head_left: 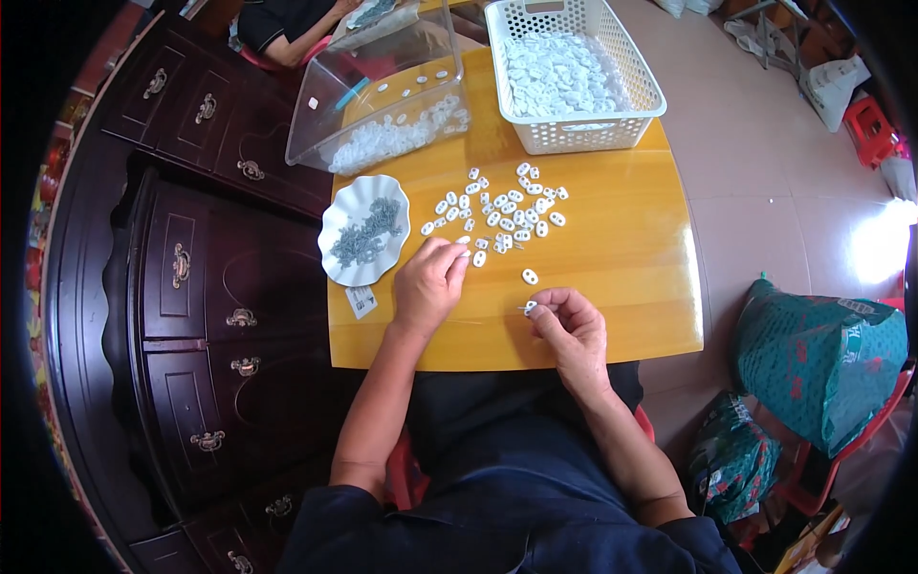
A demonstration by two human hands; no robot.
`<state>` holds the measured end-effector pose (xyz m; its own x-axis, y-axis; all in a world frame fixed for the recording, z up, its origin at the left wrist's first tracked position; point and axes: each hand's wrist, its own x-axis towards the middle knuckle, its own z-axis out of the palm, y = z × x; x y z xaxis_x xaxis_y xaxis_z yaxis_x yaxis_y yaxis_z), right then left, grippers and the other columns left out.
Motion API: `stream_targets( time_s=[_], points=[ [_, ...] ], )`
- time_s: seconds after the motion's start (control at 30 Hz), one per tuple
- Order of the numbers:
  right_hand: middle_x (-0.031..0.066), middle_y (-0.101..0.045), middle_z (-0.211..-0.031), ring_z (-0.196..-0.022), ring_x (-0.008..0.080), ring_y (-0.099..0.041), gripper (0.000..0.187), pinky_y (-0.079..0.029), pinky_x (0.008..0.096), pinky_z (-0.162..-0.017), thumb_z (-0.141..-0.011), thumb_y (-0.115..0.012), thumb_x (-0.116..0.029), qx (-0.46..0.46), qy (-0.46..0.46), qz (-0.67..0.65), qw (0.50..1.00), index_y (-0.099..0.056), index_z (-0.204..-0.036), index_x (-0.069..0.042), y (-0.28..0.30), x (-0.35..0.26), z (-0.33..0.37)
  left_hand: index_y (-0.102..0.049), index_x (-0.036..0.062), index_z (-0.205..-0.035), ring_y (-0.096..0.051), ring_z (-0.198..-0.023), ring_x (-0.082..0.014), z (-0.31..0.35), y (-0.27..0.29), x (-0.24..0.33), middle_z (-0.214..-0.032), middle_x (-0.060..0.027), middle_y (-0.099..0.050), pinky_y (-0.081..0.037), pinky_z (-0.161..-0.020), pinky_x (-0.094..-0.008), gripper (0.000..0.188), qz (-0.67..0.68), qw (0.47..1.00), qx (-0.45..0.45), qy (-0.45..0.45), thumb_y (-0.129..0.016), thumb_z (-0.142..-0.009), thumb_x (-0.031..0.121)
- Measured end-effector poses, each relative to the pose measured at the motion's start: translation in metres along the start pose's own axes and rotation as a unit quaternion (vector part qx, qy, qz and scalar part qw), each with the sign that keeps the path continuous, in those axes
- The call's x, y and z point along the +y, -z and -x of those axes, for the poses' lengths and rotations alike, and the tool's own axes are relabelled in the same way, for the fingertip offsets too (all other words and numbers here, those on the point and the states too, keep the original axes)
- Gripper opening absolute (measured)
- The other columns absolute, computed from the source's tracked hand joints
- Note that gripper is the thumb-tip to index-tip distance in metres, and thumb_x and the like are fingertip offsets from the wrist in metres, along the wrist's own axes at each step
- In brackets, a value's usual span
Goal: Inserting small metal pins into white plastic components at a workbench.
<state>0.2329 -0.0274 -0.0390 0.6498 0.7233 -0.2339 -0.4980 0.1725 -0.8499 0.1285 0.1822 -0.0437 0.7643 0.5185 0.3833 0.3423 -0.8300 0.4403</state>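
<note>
My left hand (430, 285) is closed in a pinch at the near left side of a loose group of small white plastic pieces (522, 235). A white oval piece (463, 241) shows at its fingertips. Closer to the table's front edge, my right hand (574, 330) pinches a small white plastic piece (531, 306) with a thin metal pin sticking out to the left. Just beyond that hand lies a single white oval piece (530, 276) with two dark holes. A scalloped white dish (335, 215) of small grey metal parts (368, 234) stands left of my left hand.
At the back of the wooden table (622, 287) stand a clear plastic bin (311, 134) and a white perforated basket (574, 139), both holding white pieces. Dark cabinets (206, 220) border the left. Green bags (813, 364) stand right. Another person's arm (306, 43) shows at the far end.
</note>
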Motion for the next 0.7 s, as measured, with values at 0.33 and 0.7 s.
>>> stream_targets(
  time_s=[0.33, 0.7],
  points=[
    [-0.0048, -0.067, -0.086, -0.073, 0.002, -0.058, 0.007, -0.048, 0.0183, -0.068, -0.099, -0.068, -0.006, 0.005, 0.0, -0.003, 1.0, -0.069, -0.105, -0.002, 0.001, 0.002, 0.001, -0.07, -0.0001, -0.108, -0.056, -0.065, -0.0028, 0.023, 0.008, 0.023, -0.081, 0.0005, -0.065, -0.046, -0.057, -0.0222, 0.012, 0.264, 0.946, -0.009, 0.186, -0.065, -0.096, 0.0],
    [-0.0022, -0.068, -0.096, -0.083, 0.0034, -0.062, 0.009, -0.051, 0.0203, -0.075, -0.1, -0.067, -0.006, 0.001, -0.009, -0.01, 1.0, -0.066, -0.107, -0.001, 0.002, 0.001, 0.001, -0.066, -0.0014, -0.122, -0.056, -0.068, -0.0007, 0.035, 0.017, 0.063, -0.09, 0.0023, -0.065, -0.046, -0.059, -0.0183, 0.023, 0.49, 0.824, -0.117, 0.258, -0.064, -0.099, 0.0]
  ],
)
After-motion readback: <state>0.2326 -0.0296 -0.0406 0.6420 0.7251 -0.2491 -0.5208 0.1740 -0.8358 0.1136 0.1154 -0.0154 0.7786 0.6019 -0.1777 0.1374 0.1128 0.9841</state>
